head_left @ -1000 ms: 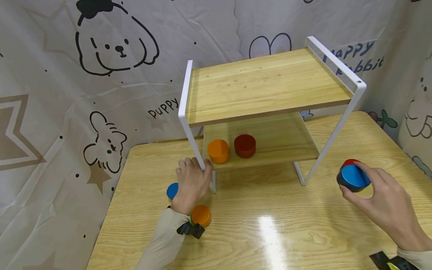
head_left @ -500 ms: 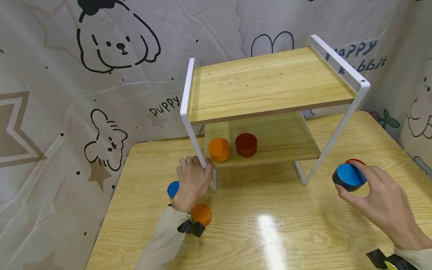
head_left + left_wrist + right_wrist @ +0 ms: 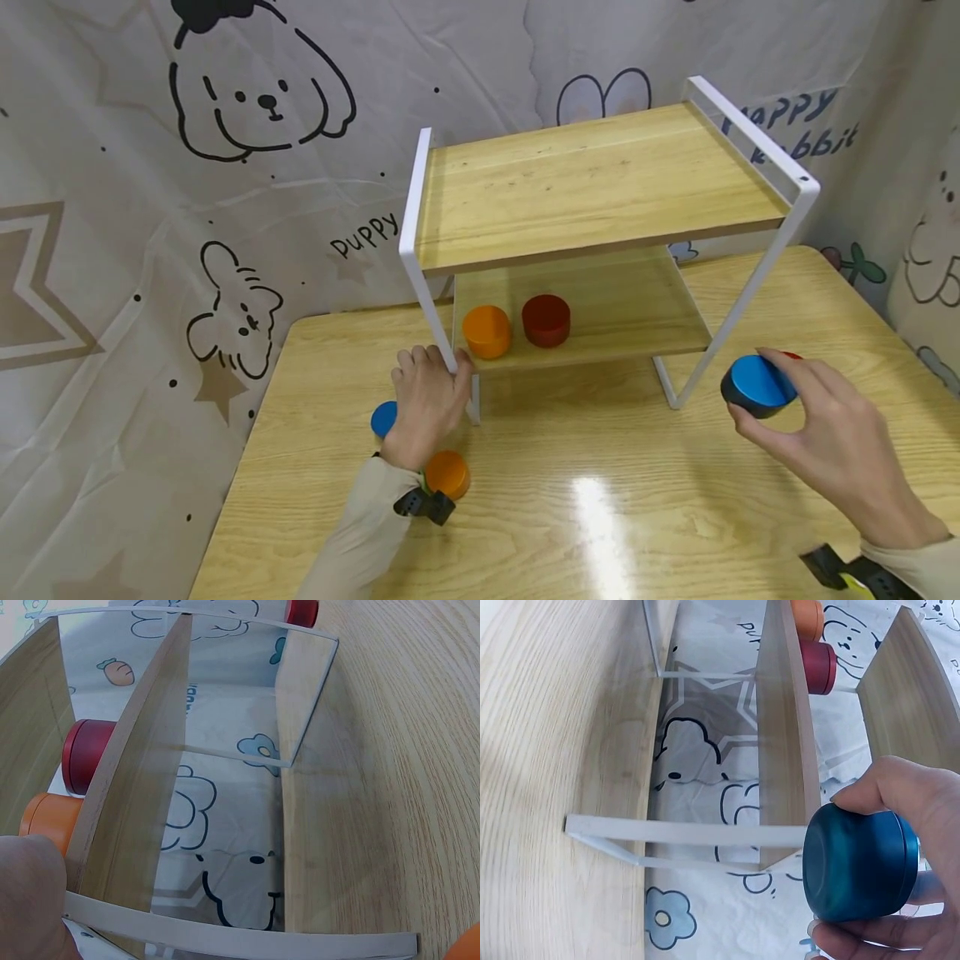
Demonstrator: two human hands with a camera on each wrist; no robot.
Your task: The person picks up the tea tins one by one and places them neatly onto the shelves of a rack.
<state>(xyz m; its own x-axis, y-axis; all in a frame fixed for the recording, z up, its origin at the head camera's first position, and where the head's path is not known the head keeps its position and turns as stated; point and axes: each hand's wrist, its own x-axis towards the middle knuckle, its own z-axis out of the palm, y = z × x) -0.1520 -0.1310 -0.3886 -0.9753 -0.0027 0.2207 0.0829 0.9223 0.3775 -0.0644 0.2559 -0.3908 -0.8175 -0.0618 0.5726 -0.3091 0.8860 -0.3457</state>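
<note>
My right hand (image 3: 840,442) pinches a round blue tin (image 3: 757,386) between thumb and fingers, held above the table to the right of a two-tier wooden shelf (image 3: 600,192). In the right wrist view the same blue tin (image 3: 859,862) overlaps the end of the shelf's white frame (image 3: 682,829). My left hand (image 3: 427,404) grips the front left leg of that frame, level with the lower board. On the lower board, at its left, an orange tin (image 3: 487,332) stands beside a dark red tin (image 3: 546,321).
Another blue tin (image 3: 384,419) sits on the table left of my left hand, partly hidden by it. A second orange tin (image 3: 447,475) stands near my left wrist. Behind my right fingers a red tin (image 3: 792,356) barely shows. A printed cloth (image 3: 300,100) hangs behind the table.
My right hand has moved left with the blue tin, toward the shelf, and covers more of the red tin behind it. The left hand keeps its place on the leg.
</note>
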